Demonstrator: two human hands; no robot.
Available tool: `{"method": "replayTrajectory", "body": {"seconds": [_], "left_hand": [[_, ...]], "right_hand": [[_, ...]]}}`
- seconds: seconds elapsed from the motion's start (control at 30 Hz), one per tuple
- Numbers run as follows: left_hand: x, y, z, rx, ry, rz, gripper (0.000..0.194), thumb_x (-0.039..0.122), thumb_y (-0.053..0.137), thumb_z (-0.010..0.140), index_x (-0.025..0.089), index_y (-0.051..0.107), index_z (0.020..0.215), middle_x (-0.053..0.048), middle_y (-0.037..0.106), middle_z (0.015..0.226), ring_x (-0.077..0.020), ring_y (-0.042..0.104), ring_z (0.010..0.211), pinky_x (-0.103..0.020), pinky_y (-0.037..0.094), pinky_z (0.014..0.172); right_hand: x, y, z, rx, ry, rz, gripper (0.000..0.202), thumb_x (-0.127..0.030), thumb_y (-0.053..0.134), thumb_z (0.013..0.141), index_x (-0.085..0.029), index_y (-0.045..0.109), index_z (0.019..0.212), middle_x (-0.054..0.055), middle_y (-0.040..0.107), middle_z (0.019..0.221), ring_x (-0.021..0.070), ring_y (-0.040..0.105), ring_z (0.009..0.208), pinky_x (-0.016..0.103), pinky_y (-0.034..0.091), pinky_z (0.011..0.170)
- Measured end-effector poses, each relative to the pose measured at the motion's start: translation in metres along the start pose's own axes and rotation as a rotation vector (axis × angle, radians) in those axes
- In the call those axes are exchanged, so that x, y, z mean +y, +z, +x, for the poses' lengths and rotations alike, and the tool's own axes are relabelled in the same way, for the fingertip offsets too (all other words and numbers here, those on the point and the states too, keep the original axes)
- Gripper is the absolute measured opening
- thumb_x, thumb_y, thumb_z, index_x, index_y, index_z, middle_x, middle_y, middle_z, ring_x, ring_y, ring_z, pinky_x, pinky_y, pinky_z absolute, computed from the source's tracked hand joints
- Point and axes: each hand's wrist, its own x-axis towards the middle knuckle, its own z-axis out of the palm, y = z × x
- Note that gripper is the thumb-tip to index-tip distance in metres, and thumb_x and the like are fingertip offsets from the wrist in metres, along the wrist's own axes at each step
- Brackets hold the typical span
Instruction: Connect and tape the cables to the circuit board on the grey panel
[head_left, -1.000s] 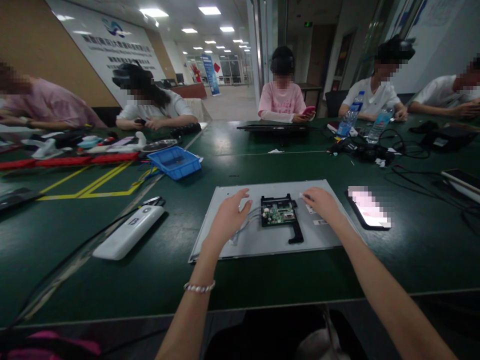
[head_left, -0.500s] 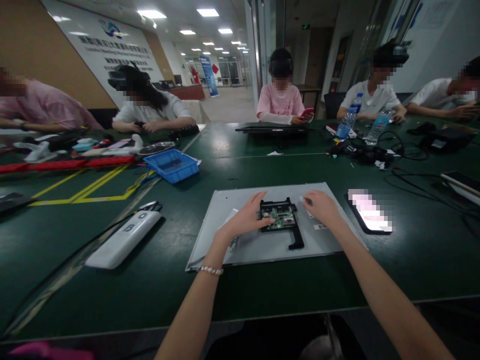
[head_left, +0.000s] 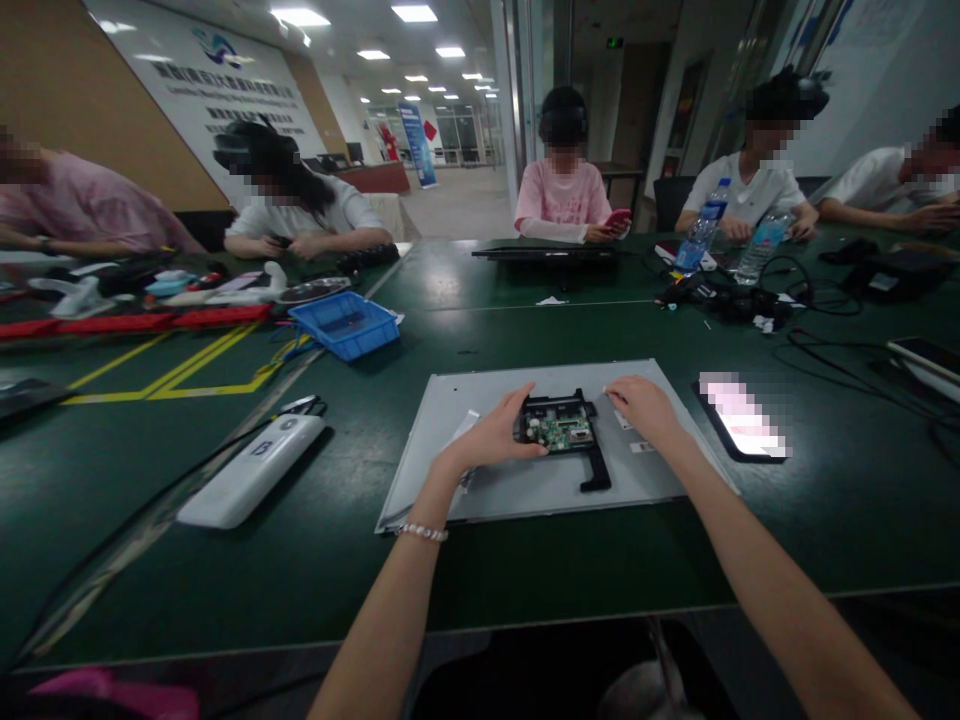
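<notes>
Curving round the black frame [head_left: 595, 462], the left hand [head_left: 489, 440] apparently touches it.

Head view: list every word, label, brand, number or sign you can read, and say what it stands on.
No text reads with certainty.
White power bank: a dark mark, perhaps "13" or "B", blurred.
Wall sign: rows of lettering, blurred.
Pink T-shirt: chest print, blurred.
White stickers on the gray panel: print too small.
Blue standing banner: too small.
Plastic bottle labels: too small.
Small green sign: too small.
</notes>
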Motion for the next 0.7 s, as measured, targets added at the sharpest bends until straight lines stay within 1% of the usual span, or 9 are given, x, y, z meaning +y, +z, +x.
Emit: {"method": "replayTrajectory", "body": {"seconds": [0.17, 0.23, 0.3, 0.4, 0.5, 0.6, 0.7], "left_hand": [[-0.003, 0.002, 0.001, 0.013, 0.011, 0.024, 0.097, 0.051, 0.065, 0.069, 0.021, 0.013, 0.144, -0.013, 0.023, 0.148, -0.0300, 0.028, 0.134, -0.046, 0.024, 0.111], [-0.006, 0.003, 0.002, 0.014, 0.019, 0.031, 0.097, 0.052, 0.064, 0.069, 0.020, 0.013, 0.144, -0.013, 0.024, 0.148, -0.0299, 0.027, 0.134, -0.045, 0.024, 0.111], [-0.009, 0.004, 0.003, 0.015, 0.029, 0.037, 0.097, 0.053, 0.064, 0.069, 0.019, 0.013, 0.144, -0.014, 0.024, 0.147, -0.0293, 0.028, 0.134, -0.045, 0.024, 0.111], [-0.013, 0.005, 0.003, 0.020, 0.036, 0.054, 0.097, 0.055, 0.064, 0.069, 0.016, 0.014, 0.144, -0.015, 0.024, 0.147, -0.0284, 0.028, 0.134, -0.042, 0.024, 0.111], [-0.016, 0.007, 0.004, 0.025, 0.042, 0.074, 0.096, 0.057, 0.062, 0.070, 0.015, 0.015, 0.143, -0.015, 0.024, 0.147, -0.0282, 0.027, 0.134, -0.042, 0.024, 0.111], [-0.017, 0.008, 0.004, 0.020, 0.043, 0.090, 0.095, 0.058, 0.061, 0.071, 0.016, 0.016, 0.143, -0.015, 0.025, 0.147, -0.0286, 0.027, 0.134, -0.043, 0.024, 0.111], [-0.016, 0.009, 0.004, 0.013, 0.044, 0.098, 0.096, 0.059, 0.061, 0.071, 0.015, 0.014, 0.143, -0.016, 0.025, 0.147, -0.0289, 0.027, 0.134, -0.043, 0.024, 0.111]], "right_hand": [[-0.015, -0.007, 0.004, 0.074, 0.001, 0.043, 0.024, -0.020, 0.045, 0.088, -0.019, 0.068, 0.098, 0.007, 0.067, 0.105, 0.0200, 0.058, 0.101, 0.030, 0.040, 0.089], [-0.025, -0.009, 0.010, 0.074, -0.023, 0.085, 0.024, -0.022, 0.046, 0.088, -0.019, 0.068, 0.098, 0.006, 0.068, 0.104, 0.0195, 0.059, 0.100, 0.030, 0.041, 0.089], [-0.037, -0.009, 0.019, 0.046, -0.046, 0.117, 0.024, -0.023, 0.047, 0.088, -0.019, 0.068, 0.098, 0.006, 0.069, 0.103, 0.0193, 0.060, 0.098, 0.029, 0.041, 0.089], [-0.055, -0.004, 0.034, -0.005, -0.068, 0.132, 0.023, -0.022, 0.049, 0.087, -0.019, 0.069, 0.097, 0.006, 0.069, 0.101, 0.0194, 0.060, 0.099, 0.029, 0.040, 0.090], [-0.072, 0.005, 0.044, -0.033, -0.083, 0.134, 0.022, -0.021, 0.049, 0.087, -0.020, 0.069, 0.097, 0.006, 0.069, 0.102, 0.0191, 0.059, 0.100, 0.028, 0.040, 0.090], [-0.085, 0.014, 0.047, -0.045, -0.088, 0.133, 0.023, -0.021, 0.049, 0.087, -0.021, 0.068, 0.099, 0.006, 0.068, 0.103, 0.0186, 0.059, 0.100, 0.027, 0.041, 0.089], [-0.091, 0.020, 0.046, -0.065, -0.098, 0.116, 0.023, -0.020, 0.048, 0.087, -0.021, 0.069, 0.097, 0.006, 0.068, 0.101, 0.0188, 0.060, 0.096, 0.027, 0.042, 0.085]]}}
